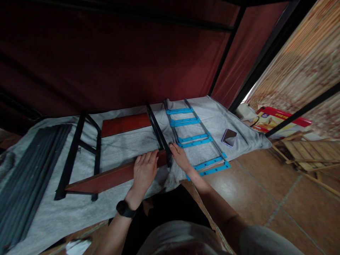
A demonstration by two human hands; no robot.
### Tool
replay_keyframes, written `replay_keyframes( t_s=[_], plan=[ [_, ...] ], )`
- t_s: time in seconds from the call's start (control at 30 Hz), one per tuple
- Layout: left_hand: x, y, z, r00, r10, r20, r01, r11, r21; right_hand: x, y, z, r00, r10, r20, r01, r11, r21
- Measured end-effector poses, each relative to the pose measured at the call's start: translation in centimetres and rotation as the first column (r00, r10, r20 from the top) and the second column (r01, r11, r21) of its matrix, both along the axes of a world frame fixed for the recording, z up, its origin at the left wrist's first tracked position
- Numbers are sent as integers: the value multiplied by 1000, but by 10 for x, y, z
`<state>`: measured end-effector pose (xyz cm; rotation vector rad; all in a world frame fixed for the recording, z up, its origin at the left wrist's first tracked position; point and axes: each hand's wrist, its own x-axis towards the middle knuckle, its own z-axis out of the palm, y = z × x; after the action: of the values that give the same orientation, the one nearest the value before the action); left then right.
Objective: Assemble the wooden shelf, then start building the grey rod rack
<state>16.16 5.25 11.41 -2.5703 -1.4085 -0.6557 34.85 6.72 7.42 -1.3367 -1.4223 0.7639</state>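
The red board (111, 179) lies under my flat left hand (144, 172), fingers together, so I'd press steadily while my right hand (180, 157), fingers curled on the black frame bar (159, 132), keeps it square.

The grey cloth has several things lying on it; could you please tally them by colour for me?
Red-brown wooden boards: 2, near board under the left hand, far board
Black metal frames: 2, left frame, frame by the right hand at
Blue-taped frame: 1
Grey slat bundle: 1
Phone: 1
Total: 7
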Motion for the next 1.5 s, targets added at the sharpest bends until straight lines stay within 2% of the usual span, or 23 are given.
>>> replay_keyframes(
  t_s=[0.3,0.57,0.83,1.07,1.5],
  plan=[
    [0,0,-2,1000,1,-7,-1,1000,5,5,-2,-2,997,72,2,-72,997,19],
    [0,0,-1,1000,-4,1,4,1000,15,4,6,-9,987,113,-110,-116,993,-25],
    [0,0,-1,1000,-6,-3,6,999,32,5,8,-8,989,120,-85,-122,992,-27],
    [0,1,-1,1000,-12,4,12,1000,10,4,-4,-5,997,48,-66,-45,998,42],
    [0,0,-2,1000,-3,-9,3,1000,23,7,2,-6,993,84,85,-91,992,83]
  ],
)
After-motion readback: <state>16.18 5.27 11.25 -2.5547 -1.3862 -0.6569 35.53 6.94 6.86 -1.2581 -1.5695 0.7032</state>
